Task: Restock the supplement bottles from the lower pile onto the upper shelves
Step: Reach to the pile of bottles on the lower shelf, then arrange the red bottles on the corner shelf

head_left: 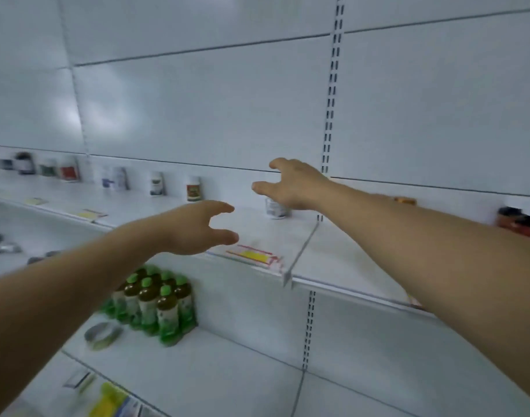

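Both hands empty, fingers spread. Right hand (290, 185) hovers over a white supplement bottle (275, 209) standing on the upper shelf (332, 251); left hand (203, 227) is near the shelf's front edge. Risk: a careless right-hand sweep could topple that bottle.

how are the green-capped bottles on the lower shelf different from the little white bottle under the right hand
The green-capped bottles are tall with dark contents, while the white bottle is short and pale.
The green-capped bottles are bunched together as a pack; the white bottle stands alone.
The green-capped bottles sit on the lower shelf away from both hands; the white bottle is on the upper shelf, partly covered by the open right hand.
Both stand upright.
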`<state>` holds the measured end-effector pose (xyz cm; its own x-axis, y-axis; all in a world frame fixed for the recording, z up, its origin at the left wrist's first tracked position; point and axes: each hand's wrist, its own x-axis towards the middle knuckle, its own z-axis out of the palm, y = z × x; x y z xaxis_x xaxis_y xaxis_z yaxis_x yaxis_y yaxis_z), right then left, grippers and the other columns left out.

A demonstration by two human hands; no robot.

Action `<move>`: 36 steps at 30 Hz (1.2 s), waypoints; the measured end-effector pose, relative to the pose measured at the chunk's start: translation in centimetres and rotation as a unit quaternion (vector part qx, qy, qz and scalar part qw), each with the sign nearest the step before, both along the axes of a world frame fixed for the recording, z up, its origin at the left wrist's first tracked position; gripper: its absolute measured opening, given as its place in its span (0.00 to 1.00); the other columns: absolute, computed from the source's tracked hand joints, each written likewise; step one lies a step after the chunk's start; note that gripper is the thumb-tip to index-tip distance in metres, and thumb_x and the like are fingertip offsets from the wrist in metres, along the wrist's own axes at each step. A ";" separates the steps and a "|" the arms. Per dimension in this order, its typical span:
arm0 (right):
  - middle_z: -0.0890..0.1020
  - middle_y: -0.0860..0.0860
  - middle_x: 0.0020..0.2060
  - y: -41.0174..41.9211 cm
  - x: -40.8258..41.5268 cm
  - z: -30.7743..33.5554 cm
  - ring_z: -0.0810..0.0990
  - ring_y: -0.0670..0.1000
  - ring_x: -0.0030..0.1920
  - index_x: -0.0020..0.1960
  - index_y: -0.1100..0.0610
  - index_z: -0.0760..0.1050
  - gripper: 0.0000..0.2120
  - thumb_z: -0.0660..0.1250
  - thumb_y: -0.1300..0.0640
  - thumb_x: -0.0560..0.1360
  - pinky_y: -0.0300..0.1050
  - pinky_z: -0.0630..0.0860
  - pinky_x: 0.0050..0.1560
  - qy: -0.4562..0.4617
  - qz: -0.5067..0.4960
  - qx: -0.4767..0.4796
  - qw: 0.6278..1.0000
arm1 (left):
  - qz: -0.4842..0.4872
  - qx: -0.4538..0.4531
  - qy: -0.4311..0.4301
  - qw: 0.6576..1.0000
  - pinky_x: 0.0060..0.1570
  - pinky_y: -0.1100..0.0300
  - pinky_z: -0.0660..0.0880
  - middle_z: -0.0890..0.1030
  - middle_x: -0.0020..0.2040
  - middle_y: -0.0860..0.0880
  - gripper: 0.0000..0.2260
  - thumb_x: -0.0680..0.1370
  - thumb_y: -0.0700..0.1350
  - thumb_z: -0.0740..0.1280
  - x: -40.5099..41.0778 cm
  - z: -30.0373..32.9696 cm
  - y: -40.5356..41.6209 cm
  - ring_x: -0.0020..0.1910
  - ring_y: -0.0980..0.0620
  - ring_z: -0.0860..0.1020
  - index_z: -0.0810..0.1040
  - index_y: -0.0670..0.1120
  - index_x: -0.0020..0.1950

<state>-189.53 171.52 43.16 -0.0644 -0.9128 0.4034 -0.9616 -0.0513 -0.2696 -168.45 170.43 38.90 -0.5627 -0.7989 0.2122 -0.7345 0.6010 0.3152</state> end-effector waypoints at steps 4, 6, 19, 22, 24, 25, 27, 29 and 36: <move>0.67 0.54 0.71 -6.9 14.6 -0.2 0.68 0.57 0.68 0.73 0.51 0.61 0.37 0.60 0.31 0.71 0.49 0.66 0.59 0.022 0.109 0.001 0.994 | 0.110 0.024 -0.005 0.994 0.63 0.61 0.60 0.63 0.74 0.52 0.31 0.74 0.60 0.66 14.1 -2.0 -1.8 0.70 0.51 0.65 0.61 0.55 0.74; 0.67 0.53 0.71 -9.4 21.9 -0.8 0.68 0.56 0.68 0.73 0.51 0.61 0.37 0.61 0.31 0.71 0.49 0.66 0.60 0.027 0.170 0.003 0.985 | 0.167 0.044 -0.013 0.985 0.63 0.60 0.61 0.64 0.74 0.50 0.31 0.74 0.60 0.66 20.1 -3.4 -2.2 0.69 0.50 0.65 0.61 0.54 0.74; 0.64 0.53 0.73 -27.7 52.4 -13.0 0.66 0.56 0.70 0.75 0.51 0.59 0.36 0.60 0.34 0.73 0.52 0.66 0.65 0.071 0.381 0.114 0.915 | 0.383 0.108 0.015 0.917 0.61 0.61 0.62 0.65 0.73 0.52 0.29 0.74 0.59 0.66 44.0 -13.5 -13.8 0.68 0.51 0.67 0.63 0.54 0.73; 0.65 0.53 0.73 -33.6 56.5 -13.8 0.66 0.56 0.70 0.74 0.51 0.60 0.36 0.59 0.33 0.73 0.52 0.66 0.64 0.072 0.379 0.145 0.911 | 0.413 0.109 0.025 0.904 0.58 0.61 0.64 0.67 0.71 0.51 0.29 0.74 0.58 0.67 47.9 -13.6 -18.7 0.66 0.51 0.69 0.64 0.54 0.72; 0.66 0.53 0.73 -37.4 59.4 -13.8 0.66 0.56 0.70 0.74 0.51 0.60 0.36 0.59 0.33 0.73 0.53 0.67 0.63 0.073 0.374 0.156 0.912 | 0.431 0.104 0.025 0.896 0.60 0.59 0.64 0.67 0.71 0.51 0.29 0.74 0.59 0.67 50.6 -13.5 -21.7 0.67 0.50 0.68 0.64 0.54 0.72; 0.66 0.53 0.72 -39.2 60.9 -13.7 0.67 0.57 0.69 0.74 0.51 0.60 0.36 0.59 0.34 0.73 0.53 0.68 0.62 0.068 0.373 0.159 0.911 | 0.439 0.100 0.027 0.893 0.60 0.58 0.65 0.68 0.71 0.52 0.29 0.73 0.59 0.67 52.1 -13.4 -23.1 0.67 0.50 0.68 0.64 0.54 0.72; 0.68 0.54 0.71 -42.5 63.9 -13.7 0.68 0.57 0.68 0.74 0.51 0.61 0.35 0.59 0.34 0.73 0.52 0.69 0.60 0.061 0.378 0.161 0.910 | 0.451 0.092 0.036 0.887 0.59 0.58 0.65 0.68 0.71 0.52 0.29 0.73 0.60 0.67 55.0 -13.2 -25.9 0.67 0.50 0.68 0.64 0.55 0.72; 0.69 0.53 0.71 -45.5 67.1 -14.1 0.69 0.57 0.67 0.73 0.51 0.62 0.35 0.59 0.34 0.73 0.52 0.70 0.59 0.060 0.385 0.157 0.907 | 0.460 0.082 0.037 0.884 0.59 0.59 0.64 0.68 0.71 0.52 0.29 0.73 0.60 0.67 57.9 -13.2 -28.8 0.67 0.50 0.68 0.64 0.55 0.72; 0.66 0.52 0.72 -57.0 79.9 -17.7 0.67 0.56 0.70 0.74 0.50 0.61 0.36 0.59 0.35 0.72 0.53 0.68 0.62 0.059 0.397 0.150 0.904 | 0.451 0.057 0.040 0.890 0.58 0.60 0.63 0.68 0.71 0.53 0.29 0.73 0.61 0.66 70.5 -15.2 -40.8 0.67 0.52 0.67 0.64 0.56 0.71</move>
